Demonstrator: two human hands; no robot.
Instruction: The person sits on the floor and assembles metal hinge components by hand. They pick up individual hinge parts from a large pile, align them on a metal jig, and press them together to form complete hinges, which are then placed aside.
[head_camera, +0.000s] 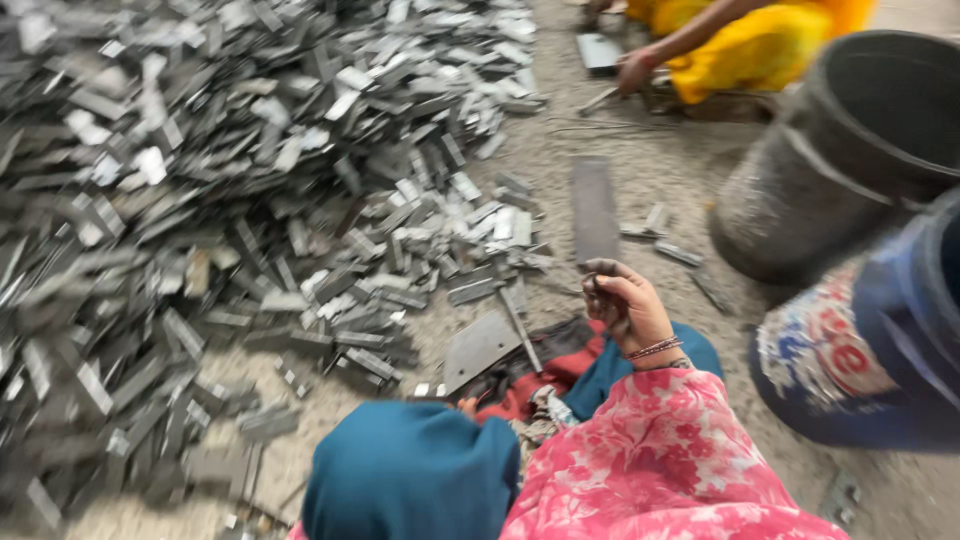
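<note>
Head view: right hand (622, 303) is raised over the lap, fingers (600, 272) clamped together on the lower end of a long flat grey metal strip (593, 210), which stands nearly upright and sticks away from the body, clear of the floor (560, 140). Left hand is mostly hidden behind the blue-clad knee (410, 470); only a bit of skin shows near the lap, so I can't tell whether its fingers are apart or closed, or on what. A wider flat metal plate (478, 348) lies tilted by the red cloth (535, 375) at the lap, with a thin rod (520, 328) across its edge. Progress, judging by layout: the big heap of small grey metal pieces (220, 200) to the left takes up most of the floor and looks barely dented; loose pieces trail off its edge toward the lap. One strip in hand, heap mostly untouched, so I'd call it early or mid-run, bulk left. Two large drums stand right, a dark one (850, 150) and a blue one (880, 350); their contents aren't visible. Another person in yellow (760, 40) works at top, hand (635, 72) near the floor, apart from this one.
</note>
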